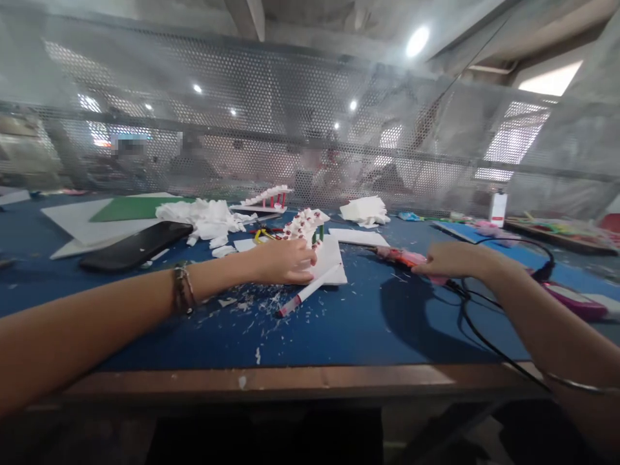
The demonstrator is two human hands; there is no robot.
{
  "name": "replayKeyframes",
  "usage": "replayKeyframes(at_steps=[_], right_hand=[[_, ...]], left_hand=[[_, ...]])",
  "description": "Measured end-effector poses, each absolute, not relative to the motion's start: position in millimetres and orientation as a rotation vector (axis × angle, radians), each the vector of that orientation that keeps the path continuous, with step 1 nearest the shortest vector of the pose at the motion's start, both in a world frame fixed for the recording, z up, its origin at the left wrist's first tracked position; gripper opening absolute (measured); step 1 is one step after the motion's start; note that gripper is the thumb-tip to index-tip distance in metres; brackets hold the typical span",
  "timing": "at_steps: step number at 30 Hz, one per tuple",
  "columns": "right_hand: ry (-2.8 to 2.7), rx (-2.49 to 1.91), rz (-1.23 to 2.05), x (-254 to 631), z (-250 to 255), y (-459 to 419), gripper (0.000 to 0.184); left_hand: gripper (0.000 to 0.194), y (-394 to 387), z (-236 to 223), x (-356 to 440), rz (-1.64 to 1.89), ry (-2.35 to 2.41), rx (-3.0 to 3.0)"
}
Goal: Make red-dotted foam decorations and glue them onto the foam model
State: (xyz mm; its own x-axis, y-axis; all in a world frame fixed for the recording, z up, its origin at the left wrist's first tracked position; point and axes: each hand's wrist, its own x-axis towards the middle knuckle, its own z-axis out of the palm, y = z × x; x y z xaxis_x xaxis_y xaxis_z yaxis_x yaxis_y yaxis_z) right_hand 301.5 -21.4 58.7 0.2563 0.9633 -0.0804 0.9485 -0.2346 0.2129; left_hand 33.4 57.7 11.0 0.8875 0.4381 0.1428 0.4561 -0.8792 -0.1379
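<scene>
My left hand [293, 261] is closed at the front left of a small white model staircase [303, 225]. The fingers bend around its lower edge; exactly what they pinch is partly hidden. Dark red dots cover the steps, and green posts hold up the stair on a white base board [334, 265]. A white pen [307, 290] with a reddish end rests slanted against the board. To the right, my right hand [453, 259] grips a pink-and-orange corded tool [400, 257] with a thin dark tip pointing at the model. The hand is slightly blurred.
Crumpled white paper [206, 219], a black phone [138, 245] and a green sheet [130, 208] lie left. Behind stands another stair model [266, 199] with red posts. Black cables [469, 316] trail right, near a white bottle [498, 208]. Perforated metal mesh [290, 129] closes off the back.
</scene>
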Motion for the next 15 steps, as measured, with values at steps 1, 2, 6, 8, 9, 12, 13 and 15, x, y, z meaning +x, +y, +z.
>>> replayKeyframes(at_steps=[1,2,6,8,9,12,13,15], right_hand=[[1.766,2.313,0.082,302,56,-20,0.042],[1.757,2.314,0.075,302,54,-20,0.042],[1.841,2.287,0.066,309,53,-17,0.041],[1.875,2.304,0.088,315,55,-14,0.037],[1.884,2.321,0.112,319,57,-11,0.035],[1.913,2.392,0.249,327,60,1,0.028],[1.921,2.414,0.303,329,61,5,0.026],[1.940,2.445,0.405,329,60,14,0.025]], left_hand=[[0.031,60,11,30,-0.129,-0.655,-2.887],[0.029,62,12,27,-0.111,-0.608,-2.891],[0.026,73,15,15,-0.033,-0.454,-2.950],[0.023,79,18,10,-0.011,-0.427,-2.948],[0.023,82,20,8,0.003,-0.455,-2.935],[0.024,90,24,5,0.008,-0.573,-2.933],[0.023,91,25,5,-0.004,-0.609,-2.942],[0.026,91,25,9,-0.035,-0.665,-2.975]])
